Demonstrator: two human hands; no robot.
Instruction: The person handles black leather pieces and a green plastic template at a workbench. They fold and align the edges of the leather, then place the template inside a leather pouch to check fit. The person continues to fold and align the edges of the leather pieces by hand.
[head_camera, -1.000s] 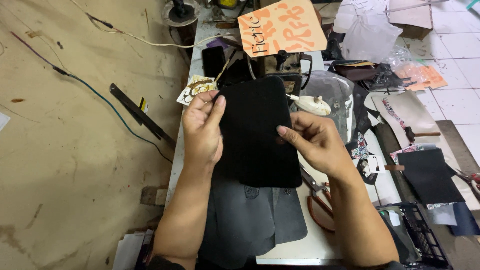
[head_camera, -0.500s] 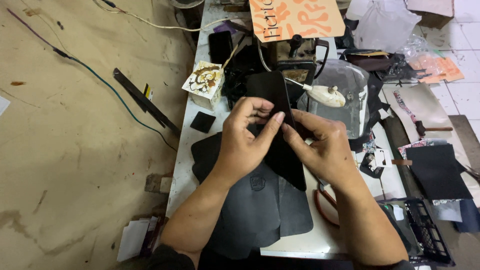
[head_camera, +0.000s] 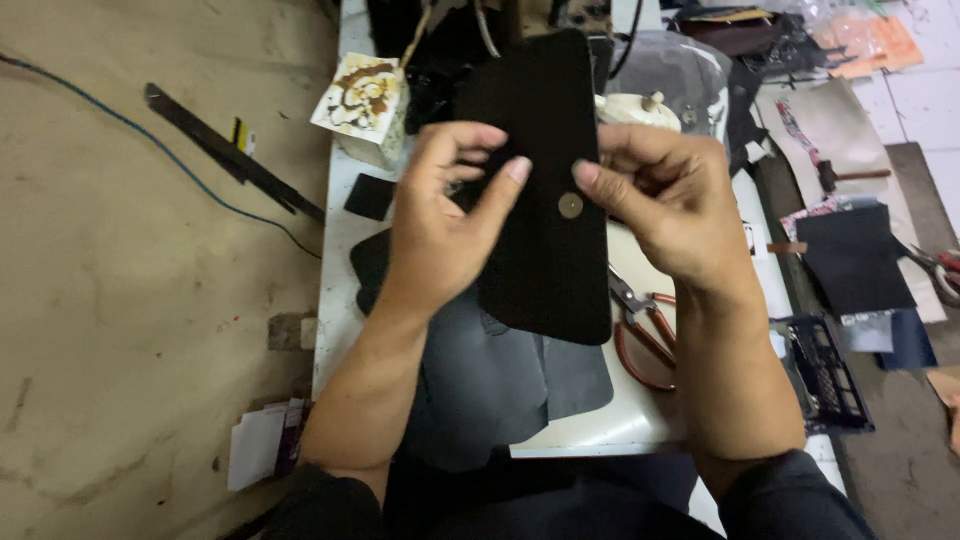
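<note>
I hold a black rectangular leather piece (head_camera: 545, 250) with rounded corners up above the white worktable (head_camera: 640, 410). A small round metal snap (head_camera: 570, 205) sits near its middle. My left hand (head_camera: 440, 215) grips the piece's left edge, thumb on its face just left of the snap. My right hand (head_camera: 665, 200) grips the right edge, thumb tip beside the snap on the right. Below the piece lie dark grey leather sheets (head_camera: 500, 380) on the table.
Red-handled scissors (head_camera: 640, 330) lie on the table right of the grey sheets. A glue-stained box (head_camera: 362, 105) and a small black square (head_camera: 370, 196) are at the left. A black crate (head_camera: 825, 370), dark sheets (head_camera: 850, 260) and a hammer (head_camera: 845, 177) are at the right; a blue cable (head_camera: 150, 140) crosses the floor.
The black piece was turned and lifted closer to the camera; its snap now faces me. Both hands shifted from pinching its middle to holding its side edges.
</note>
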